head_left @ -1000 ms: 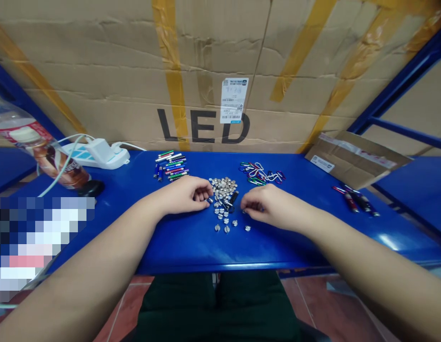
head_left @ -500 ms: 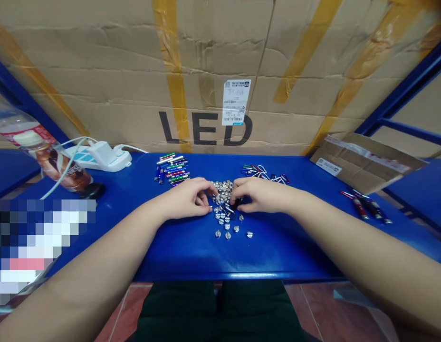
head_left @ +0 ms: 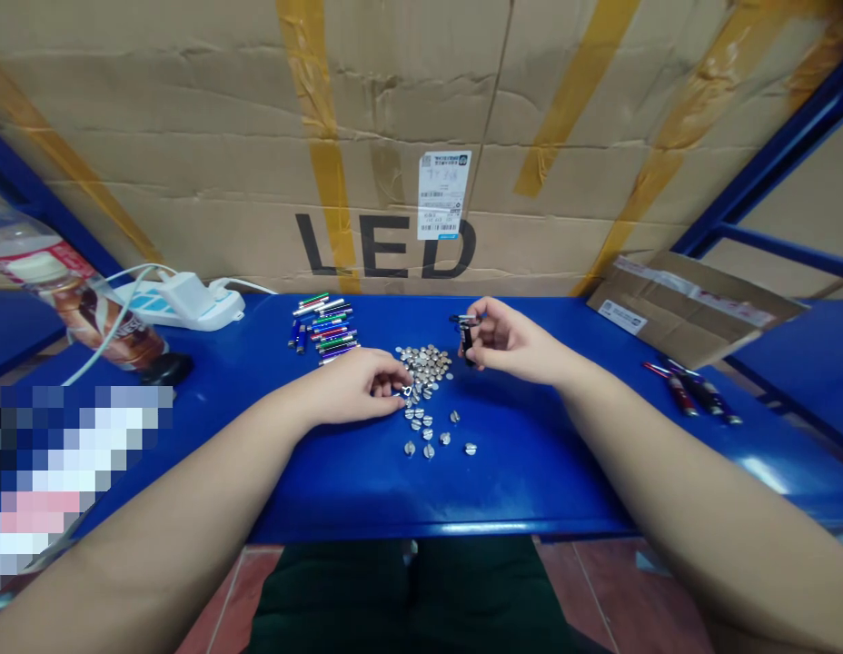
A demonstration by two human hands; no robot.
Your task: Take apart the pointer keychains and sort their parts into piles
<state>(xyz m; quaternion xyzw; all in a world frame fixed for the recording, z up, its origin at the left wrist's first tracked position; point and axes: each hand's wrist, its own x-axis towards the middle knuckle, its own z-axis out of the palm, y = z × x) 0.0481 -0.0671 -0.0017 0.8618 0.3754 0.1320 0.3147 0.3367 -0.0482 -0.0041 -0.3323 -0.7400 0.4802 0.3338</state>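
Observation:
My left hand (head_left: 367, 386) rests at the left edge of a pile of small silver button cells (head_left: 431, 363). Its thumb and fingertips are pinched round a small silver piece (head_left: 406, 391), whose kind I cannot make out. To the right of the pile, my right hand (head_left: 507, 343) is raised above the table, gripping a small black and silver piece (head_left: 468, 345) upright between thumb and fingers. Part of that piece is hidden by the fingers. In front of the pile lie several round silver caps (head_left: 428, 434), each with a ridge or slot across it.
Coloured metal tubes (head_left: 334, 322) lie back left on the blue table (head_left: 367, 490). Beyond them are a white power strip (head_left: 213, 309) and a leaning bottle (head_left: 101, 309). Assembled pens (head_left: 680, 391) and a small carton (head_left: 694, 309) are right; a large cardboard box (head_left: 244, 136) stands behind.
My right hand has lifted away from the pile, up and to the right, with the black and silver piece. It now covers the carabiners seen before. My left hand has barely moved.

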